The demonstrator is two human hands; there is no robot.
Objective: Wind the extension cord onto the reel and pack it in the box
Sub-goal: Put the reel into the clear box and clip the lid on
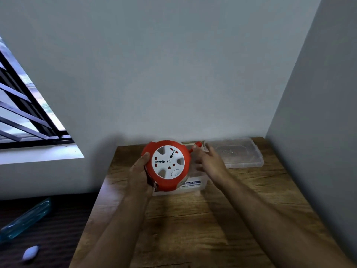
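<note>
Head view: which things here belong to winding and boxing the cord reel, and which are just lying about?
Job:
reel, gripped by left hand
right hand, at the reel's far side
clear box
clear lid

Lying about:
blue bottle
small white object

Both hands reach forward: left (140, 173) curled in grip, right (209, 162) fingers extended.

"MULTI BOX" on the clear box's (193, 185) front label
</note>
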